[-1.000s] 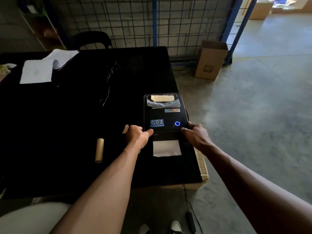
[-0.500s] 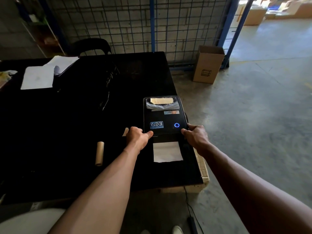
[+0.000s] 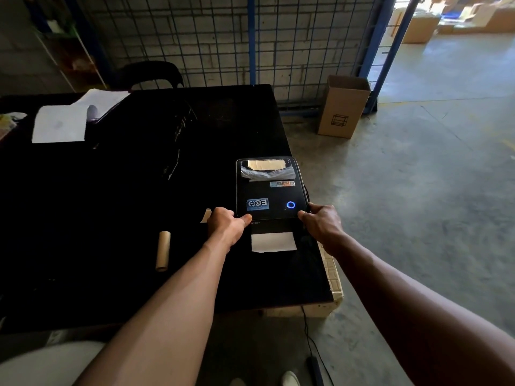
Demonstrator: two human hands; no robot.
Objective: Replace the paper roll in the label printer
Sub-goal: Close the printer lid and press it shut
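A black label printer sits near the right edge of the black table, its lid down and a blue ring light glowing. A white strip of label paper sticks out of its front slot. My left hand grips the lid's front left corner, thumb on top. My right hand grips the front right corner. An empty brown cardboard core lies on the table left of my left arm. A small tan piece lies just behind my left hand.
White papers lie at the table's far left. A dark chair stands behind the table before a wire mesh fence. An open cardboard box stands on the concrete floor to the right. A cable hangs below the table's front edge.
Both hands keep their hold on the printer's front corners. The view has tilted slightly, so everything sits a little lower in the frame.
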